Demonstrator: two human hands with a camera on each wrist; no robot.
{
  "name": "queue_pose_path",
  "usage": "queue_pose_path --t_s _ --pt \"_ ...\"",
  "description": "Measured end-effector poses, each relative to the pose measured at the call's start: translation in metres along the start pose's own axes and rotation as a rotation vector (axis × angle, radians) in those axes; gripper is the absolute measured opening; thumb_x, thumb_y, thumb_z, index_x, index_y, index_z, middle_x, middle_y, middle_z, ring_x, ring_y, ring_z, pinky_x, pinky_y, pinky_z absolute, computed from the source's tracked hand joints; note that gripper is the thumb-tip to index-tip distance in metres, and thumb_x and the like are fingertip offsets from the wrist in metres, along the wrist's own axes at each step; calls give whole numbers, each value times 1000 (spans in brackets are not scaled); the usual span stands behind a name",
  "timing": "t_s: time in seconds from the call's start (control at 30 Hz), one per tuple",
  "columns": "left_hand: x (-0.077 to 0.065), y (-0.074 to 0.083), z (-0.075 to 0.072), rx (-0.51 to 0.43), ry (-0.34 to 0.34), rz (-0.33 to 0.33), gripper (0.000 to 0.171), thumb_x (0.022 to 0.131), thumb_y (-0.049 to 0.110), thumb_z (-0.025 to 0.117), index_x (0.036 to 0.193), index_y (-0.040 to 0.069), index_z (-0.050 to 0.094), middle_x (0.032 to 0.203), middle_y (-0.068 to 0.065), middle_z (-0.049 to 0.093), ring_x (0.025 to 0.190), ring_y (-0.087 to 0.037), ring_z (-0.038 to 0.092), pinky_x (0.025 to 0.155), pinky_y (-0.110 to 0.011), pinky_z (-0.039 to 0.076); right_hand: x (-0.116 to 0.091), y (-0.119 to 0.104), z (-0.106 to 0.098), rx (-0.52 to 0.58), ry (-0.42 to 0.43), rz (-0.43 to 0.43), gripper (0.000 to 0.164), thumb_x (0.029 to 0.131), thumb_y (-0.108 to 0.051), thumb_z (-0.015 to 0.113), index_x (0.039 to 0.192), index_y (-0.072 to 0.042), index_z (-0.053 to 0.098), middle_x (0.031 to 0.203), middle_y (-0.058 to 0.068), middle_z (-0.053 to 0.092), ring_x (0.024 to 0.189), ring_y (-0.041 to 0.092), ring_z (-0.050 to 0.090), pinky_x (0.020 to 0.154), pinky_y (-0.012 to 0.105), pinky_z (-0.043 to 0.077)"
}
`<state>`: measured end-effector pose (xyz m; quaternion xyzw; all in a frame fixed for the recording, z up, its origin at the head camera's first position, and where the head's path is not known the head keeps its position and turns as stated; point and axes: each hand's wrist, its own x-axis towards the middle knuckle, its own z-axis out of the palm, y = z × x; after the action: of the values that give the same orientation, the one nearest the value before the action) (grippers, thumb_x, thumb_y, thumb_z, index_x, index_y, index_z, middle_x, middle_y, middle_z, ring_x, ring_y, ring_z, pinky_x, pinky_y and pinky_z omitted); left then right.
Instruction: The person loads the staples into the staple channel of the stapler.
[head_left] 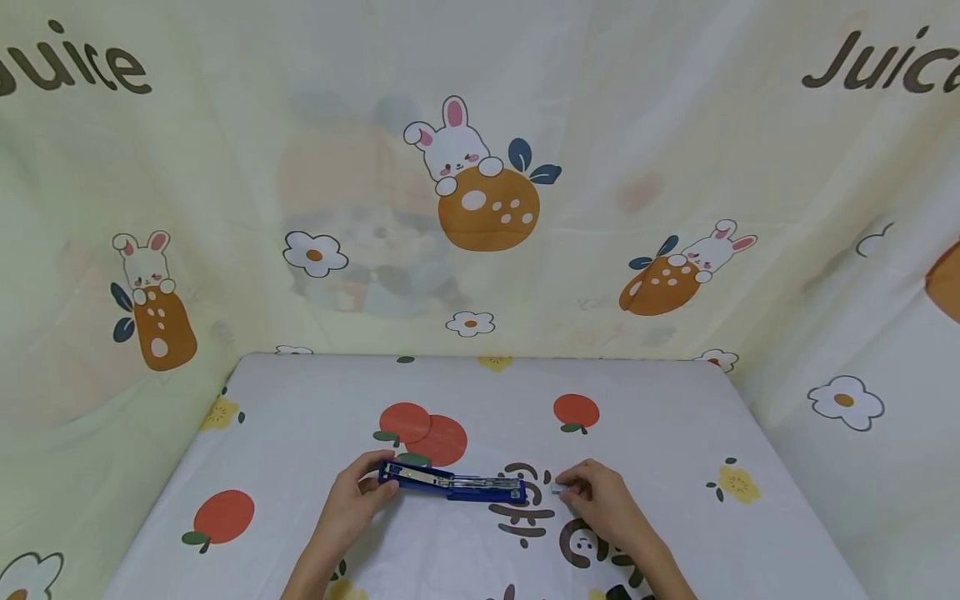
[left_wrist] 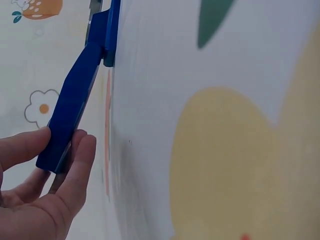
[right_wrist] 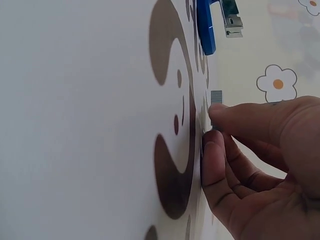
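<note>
A blue stapler (head_left: 483, 493) lies opened out flat over the table, its metal parts facing up. My left hand (head_left: 351, 500) pinches its left end between thumb and fingers. In the left wrist view that blue arm of the stapler (left_wrist: 75, 95) slants up from the hand (left_wrist: 55, 200) to the hinge. Just off the stapler's right end, my right hand (head_left: 603, 504) pinches a short grey strip of staples (head_left: 558, 488). The right wrist view shows the staple strip (right_wrist: 216, 97) sticking out past the thumb tip, apart from the stapler (right_wrist: 206, 30). The fingers hide the strip's lower part.
A white cloth printed with fruit and flowers covers the table (head_left: 300, 433). Printed curtains (head_left: 600, 125) hang behind and at both sides. A small black thing (head_left: 618, 592) is cut off at the bottom edge of the head view, near the right forearm.
</note>
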<state>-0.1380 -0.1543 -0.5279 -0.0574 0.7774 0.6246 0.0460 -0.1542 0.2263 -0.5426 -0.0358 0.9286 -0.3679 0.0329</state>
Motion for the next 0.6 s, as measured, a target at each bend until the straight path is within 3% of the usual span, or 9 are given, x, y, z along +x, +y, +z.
queue_pose_path --t_s 0.6 --pt "0 0 1 2 -6 -28 47 96 -4 70 142 3 62 140 -21 65 105 -22 71 82 -21 62 -2 -4 -3 13 5 -15 17 89 -2 82 101 -13 78 92 -2 66 80 6 57 70 18 53"
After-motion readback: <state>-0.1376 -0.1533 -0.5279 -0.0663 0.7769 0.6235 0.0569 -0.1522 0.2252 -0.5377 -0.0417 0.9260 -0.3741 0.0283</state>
